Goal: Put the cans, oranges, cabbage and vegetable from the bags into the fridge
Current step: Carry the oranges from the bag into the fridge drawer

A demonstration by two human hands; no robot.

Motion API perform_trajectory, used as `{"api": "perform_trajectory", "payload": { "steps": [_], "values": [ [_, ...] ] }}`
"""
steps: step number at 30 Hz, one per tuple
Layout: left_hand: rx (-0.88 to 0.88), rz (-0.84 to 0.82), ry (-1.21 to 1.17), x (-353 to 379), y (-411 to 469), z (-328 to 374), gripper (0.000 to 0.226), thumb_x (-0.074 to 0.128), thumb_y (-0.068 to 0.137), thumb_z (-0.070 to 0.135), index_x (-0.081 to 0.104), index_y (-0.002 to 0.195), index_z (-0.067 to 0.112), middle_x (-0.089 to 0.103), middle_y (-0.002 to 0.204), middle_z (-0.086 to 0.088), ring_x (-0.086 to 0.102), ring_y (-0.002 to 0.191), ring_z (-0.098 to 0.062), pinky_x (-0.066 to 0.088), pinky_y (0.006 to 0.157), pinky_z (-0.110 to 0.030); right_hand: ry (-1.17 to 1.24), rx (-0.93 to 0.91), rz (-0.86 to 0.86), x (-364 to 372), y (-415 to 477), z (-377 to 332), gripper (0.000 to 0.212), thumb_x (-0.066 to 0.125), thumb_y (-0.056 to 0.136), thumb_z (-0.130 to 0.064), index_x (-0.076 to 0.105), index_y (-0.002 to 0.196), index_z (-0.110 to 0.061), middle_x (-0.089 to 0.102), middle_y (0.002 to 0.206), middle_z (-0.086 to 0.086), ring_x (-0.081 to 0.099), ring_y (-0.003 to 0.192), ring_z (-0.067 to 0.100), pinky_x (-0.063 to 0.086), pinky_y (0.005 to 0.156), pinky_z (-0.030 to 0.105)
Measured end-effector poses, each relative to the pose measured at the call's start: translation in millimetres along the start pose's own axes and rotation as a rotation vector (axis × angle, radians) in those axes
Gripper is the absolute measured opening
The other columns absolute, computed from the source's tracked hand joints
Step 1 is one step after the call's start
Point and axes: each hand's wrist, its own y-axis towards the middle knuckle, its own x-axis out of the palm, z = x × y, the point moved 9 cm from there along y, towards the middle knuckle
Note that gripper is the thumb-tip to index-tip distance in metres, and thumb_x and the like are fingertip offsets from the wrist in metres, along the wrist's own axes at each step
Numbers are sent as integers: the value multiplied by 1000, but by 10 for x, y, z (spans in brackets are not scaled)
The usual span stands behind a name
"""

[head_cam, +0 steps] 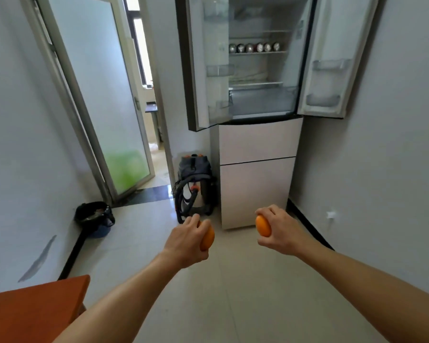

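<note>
Forearms: both bare, reaching forward from the lower edge of the view over the pale tiled floor (233,305)
Bench: an orange-brown corner (35,310) at lower left, beside the left forearm
Left hand: (187,240) curled shut around an orange (207,240), which shows on the inner side of the fist, fingers wrapped over its top
Right hand: (279,230) likewise closed on a second orange (263,226), the fruit bulging out toward the left hand, thumb under it
Oranges relative to fridge: both held low, well short of the fridge (258,149), level with the bottom of its lower drawers
Fridge: upper double doors swung wide, left door (208,70) and right door (332,60) with clear bins; two lower drawer fronts closed
Cans: a row of cans (254,47) stands on a middle shelf inside, silver ends facing out
Writing: can labels too small and blurred to read; no brand legible on the fridge
Floor beside fridge: a vacuum cleaner (196,184) with a black hose, just left of the drawers
Left wall: a lined bin (94,217) on the floor near a frosted glass door (104,95)
</note>
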Motion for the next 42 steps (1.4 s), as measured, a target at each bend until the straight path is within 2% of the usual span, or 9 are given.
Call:
{"api": "perform_trajectory", "payload": {
  "steps": [5, 13, 17, 23, 27, 31, 35, 38, 42],
  "values": [
    [117, 40, 2, -121, 1260, 21, 76, 71, 71, 48, 36, 134, 25, 46, 124, -4, 49, 107, -25, 51, 78, -34, -13, 102, 70, -309, 679, 661, 72, 73, 68, -47, 43, 131, -30, 46, 122, -3, 50, 102, 18, 49, 80, 31],
    [262, 28, 22, 222, 2986, 416, 76, 63, 75, 54, 31, 137, 25, 42, 123, -4, 46, 107, -23, 43, 73, -30, -34, 210, 98, -436, 1623, 1994, 73, 72, 67, -48, 42, 132, -32, 45, 125, -4, 51, 104, 19, 49, 81, 31],
    [253, 28, 21, 382, 3923, 543, 77, 62, 74, 52, 31, 138, 25, 42, 122, -5, 47, 108, -25, 49, 74, -37, -31, 221, 95, -471, 2282, 2716, 72, 70, 67, -48, 42, 132, -32, 45, 126, -4, 50, 105, 19, 48, 83, 32],
    [192, 44, 8, 320, 5168, 545, 79, 62, 74, 51, 29, 141, 25, 41, 127, -4, 45, 113, -25, 48, 78, -37, -26, 204, 91, -727, 3311, 3551, 73, 70, 71, -47, 40, 136, -30, 42, 126, -4, 49, 109, 19, 46, 86, 30],
    [158, 82, 6, 250, 5783, 380, 79, 63, 75, 52, 28, 141, 26, 39, 128, -4, 44, 113, -24, 46, 78, -34, -26, 174, 75, -790, 3965, 3876, 74, 70, 71, -50, 37, 135, -33, 40, 127, -6, 47, 111, 17, 47, 86, 32],
    [136, 140, -2, 166, 6443, 101, 78, 63, 76, 53, 26, 140, 28, 37, 127, -1, 44, 112, -21, 41, 73, -28, -12, 135, 96, -799, 4667, 4093, 73, 71, 72, -50, 37, 134, -34, 40, 126, -7, 46, 109, 15, 44, 83, 29],
    [122, 225, 1, -9, 7180, -233, 77, 66, 76, 53, 30, 138, 27, 38, 127, -1, 44, 112, -20, 41, 75, -28, -4, 126, 131, -823, 5431, 4299, 73, 72, 72, -49, 36, 134, -35, 40, 127, -6, 47, 106, 15, 44, 80, 28],
    [108, 326, -35, -322, 7756, -480, 74, 68, 74, 51, 35, 135, 26, 42, 122, -1, 48, 109, -21, 45, 74, -32, 4, 110, 181, -1016, 6034, 4401, 72, 73, 71, -47, 37, 133, -35, 41, 125, -5, 44, 99, 13, 40, 78, 27],
    [95, 478, -138, -966, 8536, -744, 73, 72, 69, 47, 41, 131, 23, 46, 116, -3, 50, 105, -25, 47, 74, -36, 36, 98, 301, -1594, 6818, 4459, 72, 76, 71, -41, 42, 133, -32, 43, 124, -4, 50, 103, 19, 42, 79, 31]
  ]
}}
